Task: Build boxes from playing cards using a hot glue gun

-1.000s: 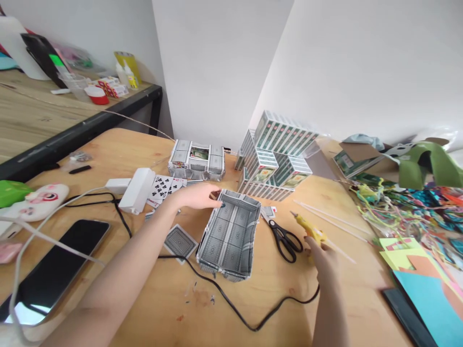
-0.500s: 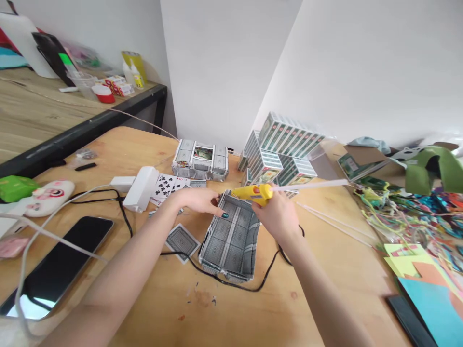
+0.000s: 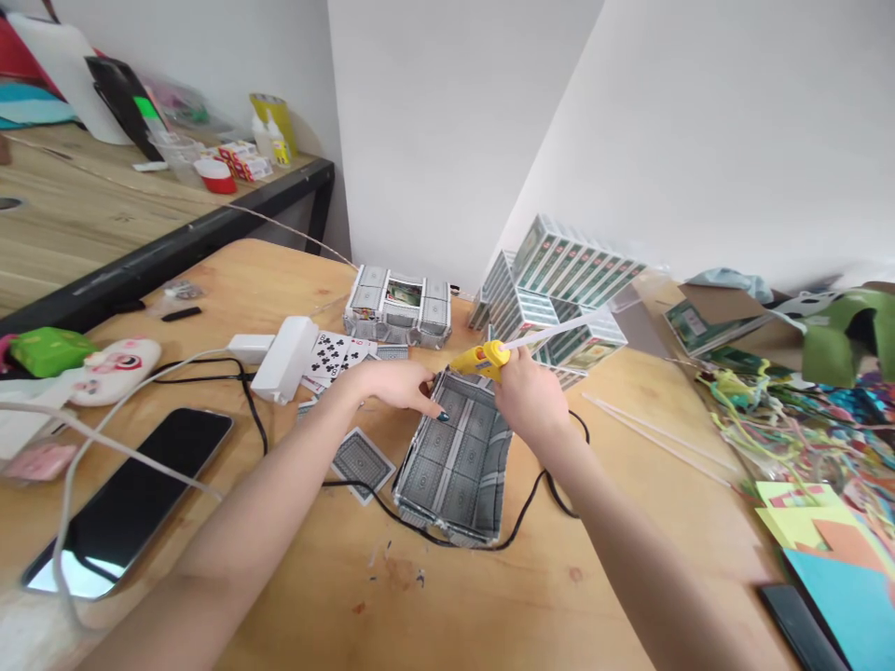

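Observation:
An open box made of grey-backed playing cards [image 3: 458, 457] lies on the wooden table [image 3: 545, 596]. My left hand [image 3: 395, 384] grips its far left corner, fingers on the rim. My right hand [image 3: 531, 401] holds a yellow glue gun [image 3: 482, 359] with a white glue stick sticking out behind it. The gun's nozzle points left at the box's far rim, close to my left fingers. Its black cord [image 3: 531, 494] loops under the box.
Stacked card packs [image 3: 559, 298] and a second card box [image 3: 398, 308] stand behind. Loose cards [image 3: 328, 354], a white adapter [image 3: 283, 359] and a phone [image 3: 132, 503] lie at the left. Spare glue sticks [image 3: 657, 438], coloured paper [image 3: 832, 540] and scraps fill the right side.
My right hand picked the glue gun up from the table at the right and brought it to the box's far rim. My left hand stayed on the box corner.

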### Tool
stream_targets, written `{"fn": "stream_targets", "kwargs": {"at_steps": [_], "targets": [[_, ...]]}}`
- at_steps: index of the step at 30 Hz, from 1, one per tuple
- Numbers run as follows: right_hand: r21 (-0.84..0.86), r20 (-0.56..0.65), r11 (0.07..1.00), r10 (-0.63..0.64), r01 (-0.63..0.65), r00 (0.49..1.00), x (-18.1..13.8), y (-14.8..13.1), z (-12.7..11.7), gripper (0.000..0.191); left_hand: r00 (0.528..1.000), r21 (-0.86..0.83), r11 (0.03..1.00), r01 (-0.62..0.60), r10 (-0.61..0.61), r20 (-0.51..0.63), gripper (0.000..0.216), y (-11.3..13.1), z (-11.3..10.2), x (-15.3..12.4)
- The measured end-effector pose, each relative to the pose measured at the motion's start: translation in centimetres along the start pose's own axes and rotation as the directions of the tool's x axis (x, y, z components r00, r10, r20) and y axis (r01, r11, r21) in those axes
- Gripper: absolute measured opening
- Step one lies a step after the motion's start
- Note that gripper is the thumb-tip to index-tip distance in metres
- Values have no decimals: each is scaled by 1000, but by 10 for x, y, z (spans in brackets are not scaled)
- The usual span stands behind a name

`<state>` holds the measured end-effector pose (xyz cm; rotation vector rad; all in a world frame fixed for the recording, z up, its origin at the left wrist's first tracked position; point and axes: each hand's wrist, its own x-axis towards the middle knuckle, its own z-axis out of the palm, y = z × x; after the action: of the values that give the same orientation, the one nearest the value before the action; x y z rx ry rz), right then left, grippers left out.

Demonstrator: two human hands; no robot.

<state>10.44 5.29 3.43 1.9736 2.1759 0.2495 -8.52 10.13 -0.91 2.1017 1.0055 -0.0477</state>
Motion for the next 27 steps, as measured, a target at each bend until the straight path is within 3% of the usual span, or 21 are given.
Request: {"fn": "stream_targets", "kwargs": {"at_steps": [9,20,27], "targets": [[-94,-14,992,-80,78,997,1,0,-2,27,999,-41,998,-37,38,30,29,-2,0,3],[80,-111,993,90,-82,990,-1,1,5,37,995,-20,1000,22,-20,102,35,-1,-2,3],[10,-74,999,40,-39,996,-5,-1,2,30,997,-38,999,37,-34,74,32,0,-1,2]]}}
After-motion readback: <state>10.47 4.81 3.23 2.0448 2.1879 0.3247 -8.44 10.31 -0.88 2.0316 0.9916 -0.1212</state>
